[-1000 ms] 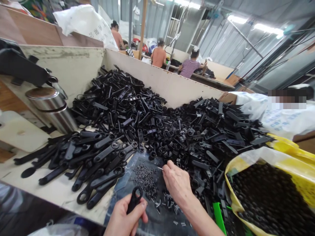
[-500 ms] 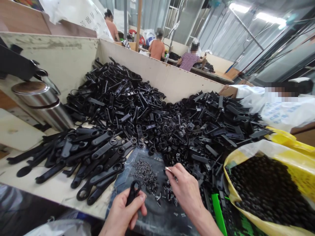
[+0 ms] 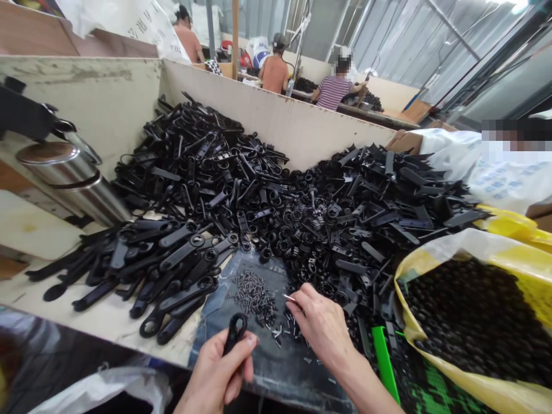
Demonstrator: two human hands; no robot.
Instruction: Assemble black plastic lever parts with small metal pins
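My left hand is closed on a black plastic handle piece with a ring end, held upright near the table's front edge. To its right, my right hand pinches a thin metal pin between thumb and forefinger. It hovers over a dark sheet strewn with a small heap of screws and several loose pins. Just beyond both hands lies a big heap of black plastic parts, with long black handles laid out to the left.
A steel flask lies at the left against the bin's white wall. A yellow bag of small black parts sits at right, a green strip beside it. Three people work at a far bench; another person's white sleeve is at right.
My right hand drew back slightly toward me with the pin. The left hand kept its hold on the black piece; the view shifted a little.
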